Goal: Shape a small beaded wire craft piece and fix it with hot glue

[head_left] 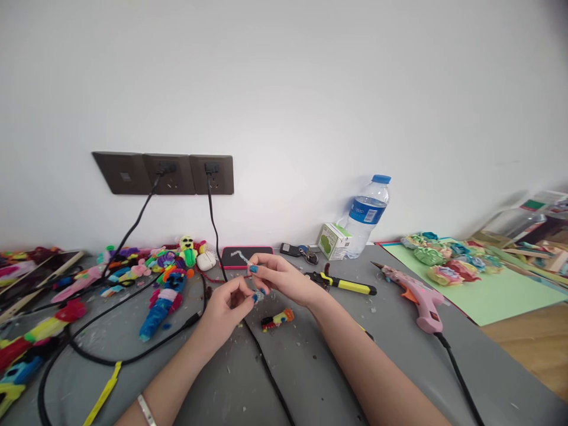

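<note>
Both my hands are together over the middle of the grey table, fingers pinched. A thin, silvery-white pipe cleaner [241,255] runs up and left from the fingertips of my right hand [284,278], its free end bent. My left hand [227,309], closed just below, grips the lower part of the same strand; its fingertips partly hide that end. Under my hands lies a small yellow, red and black pipe-cleaner piece [278,319] with an orange end. Beyond my right wrist are pliers with yellow and black handles [352,286].
A pink glue gun [419,296] lies to the right, near paper flowers on a green sheet [497,299]. A water bottle [367,216] and small carton [333,241] stand by the wall. Colourful pipe-cleaner figures [165,302] and black cables [266,364] spread leftward. A phone [231,258] lies behind my hands.
</note>
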### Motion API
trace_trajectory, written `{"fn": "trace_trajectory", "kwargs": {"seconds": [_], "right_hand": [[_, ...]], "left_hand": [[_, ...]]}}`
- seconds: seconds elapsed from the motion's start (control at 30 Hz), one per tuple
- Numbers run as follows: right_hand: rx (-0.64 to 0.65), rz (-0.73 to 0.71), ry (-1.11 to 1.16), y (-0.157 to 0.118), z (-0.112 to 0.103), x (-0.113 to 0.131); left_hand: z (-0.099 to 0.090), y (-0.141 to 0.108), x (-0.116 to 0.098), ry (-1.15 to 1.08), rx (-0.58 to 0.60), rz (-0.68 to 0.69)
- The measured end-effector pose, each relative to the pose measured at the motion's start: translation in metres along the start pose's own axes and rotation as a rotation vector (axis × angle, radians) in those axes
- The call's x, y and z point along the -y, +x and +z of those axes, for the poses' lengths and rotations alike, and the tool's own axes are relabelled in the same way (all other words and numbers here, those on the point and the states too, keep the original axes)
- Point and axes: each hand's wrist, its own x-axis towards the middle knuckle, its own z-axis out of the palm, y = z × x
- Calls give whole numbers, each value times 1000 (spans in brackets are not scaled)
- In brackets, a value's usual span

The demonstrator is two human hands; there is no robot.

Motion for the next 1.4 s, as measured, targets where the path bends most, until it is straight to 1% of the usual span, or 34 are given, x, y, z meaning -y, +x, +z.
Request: {"fn": "trace_trajectory", "kwargs": {"seconds": [0.4,0.7,0.93,1.07,1.23,1.4], "right_hand": [[7,5,-43,-1,1,1],[-18,14,-58,-1,2,3],[-64,-26,-29,1,-1,-1],[-85,-39,-24,1,-2,-3],[-90,-35,-34,1,-1,-2],[-71,-24,-34,1,-1,-1]], "left_hand": [[3,0,-13,19,-24,-32],[3,0,-9,32,-54,-33],[0,-1,-9,36,-70,21],[-1,-1,-10,32,-118,9],[-2,0,-11,-36,-186,-12],[-2,1,-9,-105,-219,-22]]}}
